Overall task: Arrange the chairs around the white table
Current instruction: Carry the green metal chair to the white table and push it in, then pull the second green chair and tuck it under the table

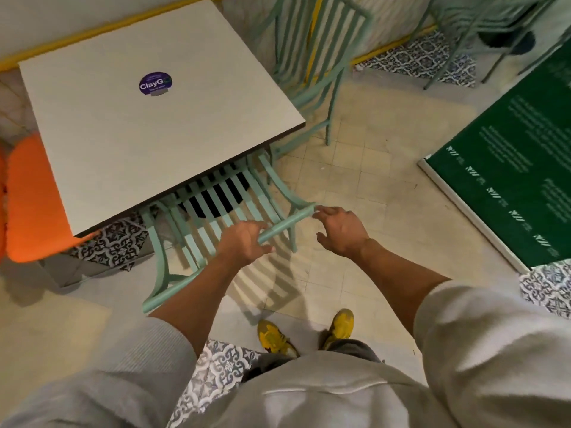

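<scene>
A square white table with a round purple sticker stands ahead of me. A mint-green slatted chair is pushed under its near edge, backrest toward me. My left hand is wrapped over the chair's top rail. My right hand hovers just off the rail's right end with fingers spread, fingertips at the rail tip. A second mint-green chair stands at the table's right side, seat partly under the corner. An orange seat sits at the table's left side.
A large green board with a white frame lies on the floor to the right. More mint chair legs stand at the back right. A wall with a yellow strip runs behind the table. My yellow shoes are on the tiled floor.
</scene>
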### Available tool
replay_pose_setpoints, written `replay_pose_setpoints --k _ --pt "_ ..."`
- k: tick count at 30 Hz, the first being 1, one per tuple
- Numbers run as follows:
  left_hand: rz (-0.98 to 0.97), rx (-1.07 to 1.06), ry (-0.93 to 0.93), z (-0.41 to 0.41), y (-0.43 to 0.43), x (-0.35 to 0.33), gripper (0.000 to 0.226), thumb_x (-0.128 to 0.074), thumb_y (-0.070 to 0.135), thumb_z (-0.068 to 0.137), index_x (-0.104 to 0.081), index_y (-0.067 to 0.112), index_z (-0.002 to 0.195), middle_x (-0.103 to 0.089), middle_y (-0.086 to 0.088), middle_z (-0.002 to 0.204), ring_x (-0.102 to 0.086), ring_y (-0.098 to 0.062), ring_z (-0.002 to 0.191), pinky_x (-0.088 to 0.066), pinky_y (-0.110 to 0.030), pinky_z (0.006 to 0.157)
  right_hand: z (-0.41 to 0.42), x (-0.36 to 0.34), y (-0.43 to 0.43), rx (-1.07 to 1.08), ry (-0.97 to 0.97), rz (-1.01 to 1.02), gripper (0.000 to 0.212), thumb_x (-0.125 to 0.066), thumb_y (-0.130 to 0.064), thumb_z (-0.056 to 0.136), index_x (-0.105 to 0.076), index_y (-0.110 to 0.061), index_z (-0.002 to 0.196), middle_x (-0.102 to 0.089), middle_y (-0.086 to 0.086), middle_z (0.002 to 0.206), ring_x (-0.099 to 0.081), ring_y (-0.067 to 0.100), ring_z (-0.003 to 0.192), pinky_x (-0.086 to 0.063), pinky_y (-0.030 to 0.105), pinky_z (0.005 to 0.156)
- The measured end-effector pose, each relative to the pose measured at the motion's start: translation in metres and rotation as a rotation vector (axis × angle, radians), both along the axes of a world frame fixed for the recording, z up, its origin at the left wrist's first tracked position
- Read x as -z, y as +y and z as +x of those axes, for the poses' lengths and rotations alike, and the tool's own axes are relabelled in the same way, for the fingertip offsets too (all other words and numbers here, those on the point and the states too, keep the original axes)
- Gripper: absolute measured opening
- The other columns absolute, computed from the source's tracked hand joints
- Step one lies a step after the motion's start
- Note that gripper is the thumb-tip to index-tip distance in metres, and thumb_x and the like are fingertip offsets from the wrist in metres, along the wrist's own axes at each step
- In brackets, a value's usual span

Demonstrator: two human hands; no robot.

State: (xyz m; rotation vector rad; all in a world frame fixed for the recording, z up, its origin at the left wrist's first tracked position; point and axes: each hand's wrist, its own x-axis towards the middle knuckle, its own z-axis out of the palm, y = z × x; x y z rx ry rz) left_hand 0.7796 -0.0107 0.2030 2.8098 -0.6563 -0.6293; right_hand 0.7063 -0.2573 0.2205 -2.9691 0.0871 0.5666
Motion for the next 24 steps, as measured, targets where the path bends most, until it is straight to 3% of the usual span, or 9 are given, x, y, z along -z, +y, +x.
replay_pose_setpoints --k 6,9,12,16,24 --pt "-0.015 0.146 -0.128 -0.024 -0.099 -0.026 0.053 -0.072 0.051 0.093 -0.064 0.032 0.142 -0.064 0.005 0.143 -0.06 -0.02 0.129 -0.055 -0.04 0.098 -0.075 0.001 -0.104 0.226 0.069 -0.01 0.056 -0.058 -0.04 0.104 -0.049 -0.022 0.156 -0.058 0.003 0.154 -0.057 0.029 0.135 -0.047 0.041 0.106" --pt "-0.035 0.226 -0.082 -0.045 -0.151 -0.026 0.053 -0.071 0.049 0.096 -0.062 0.03 0.145 -0.061 0.001 0.149 -0.053 -0.021 0.14 -0.047 -0.039 0.108 -0.118 0.003 -0.163 0.307 0.107 -0.003 0.057 -0.057 -0.043 0.104 -0.049 -0.022 0.156 -0.058 0.003 0.154 -0.058 0.029 0.135 -0.048 0.041 0.107" --pt "0.019 0.275 0.044 -0.074 -0.205 -0.017 0.068 -0.073 0.055 0.094 -0.054 0.027 0.153 -0.054 -0.002 0.157 -0.044 -0.022 0.147 -0.038 -0.036 0.117 -0.16 0.004 -0.223 0.383 0.121 0.003 0.061 -0.056 -0.051 0.103 -0.05 -0.021 0.156 -0.06 0.003 0.152 -0.06 0.03 0.133 -0.05 0.042 0.106" --pt "0.12 0.344 0.144 -0.103 -0.278 -0.006 0.096 -0.067 0.072 0.091 -0.036 0.02 0.165 -0.039 -0.005 0.168 -0.032 -0.027 0.155 -0.034 -0.046 0.124 -0.201 0.004 -0.296 0.437 0.161 0.002 0.074 -0.053 -0.064 0.101 -0.046 -0.018 0.158 -0.058 0.006 0.154 -0.057 0.032 0.135 -0.05 0.045 0.107" --pt "0.153 0.381 0.119 -0.119 -0.386 0.007 0.102 -0.057 0.082 0.089 -0.03 0.02 0.166 -0.035 -0.002 0.17 -0.031 -0.03 0.155 -0.035 -0.056 0.119 -0.221 0.007 -0.38 0.406 0.208 -0.019 0.087 -0.052 -0.074 0.098 -0.038 -0.018 0.162 -0.046 0.007 0.164 -0.05 0.033 0.143 -0.046 0.049 0.113"
